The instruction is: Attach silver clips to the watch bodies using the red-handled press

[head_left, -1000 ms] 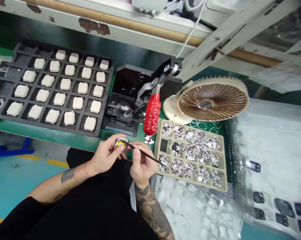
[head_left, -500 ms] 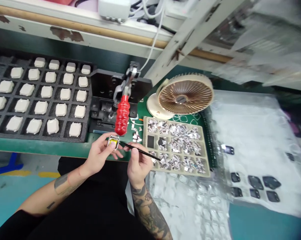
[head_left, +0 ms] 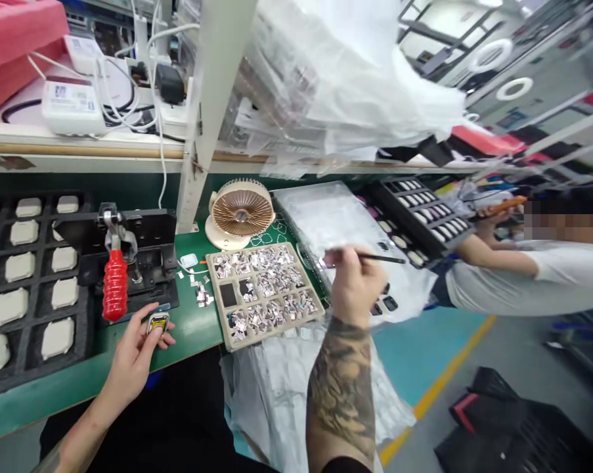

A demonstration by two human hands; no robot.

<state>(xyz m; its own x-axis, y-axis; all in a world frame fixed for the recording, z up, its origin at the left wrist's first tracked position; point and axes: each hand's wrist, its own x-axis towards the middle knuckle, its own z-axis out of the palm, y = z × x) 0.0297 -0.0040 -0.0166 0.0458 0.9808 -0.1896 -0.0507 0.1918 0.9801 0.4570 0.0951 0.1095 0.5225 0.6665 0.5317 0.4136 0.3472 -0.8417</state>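
My left hand (head_left: 134, 351) is closed on a small square watch case (head_left: 158, 323), silver-rimmed with yellow inside, over the front edge of the green bench. My right hand (head_left: 358, 286) is blurred and closed around thin black tweezers (head_left: 389, 259) that point right. It hovers over the white plastic-covered sheet (head_left: 316, 210), near a few dark square pieces (head_left: 389, 303); whether it touches any I cannot tell. Between my hands lies a beige compartment tray (head_left: 276, 332) of small silvery pieces. Next to my left hand stands a toggle clamp with a red handle (head_left: 115, 286).
A black foam tray (head_left: 39, 289) of whitish square parts lies at left. A beige fan (head_left: 241, 213) stands behind the compartment tray. At right, another person's white sleeve (head_left: 503, 282) and arm are beside a dark tray (head_left: 439, 246). A shelf post (head_left: 212, 98) rises behind the bench.
The view has swung right. My right hand, with the tweezers, has moved away from the watch case, past the compartment tray to the plastic-covered sheet. My left hand still holds the case.
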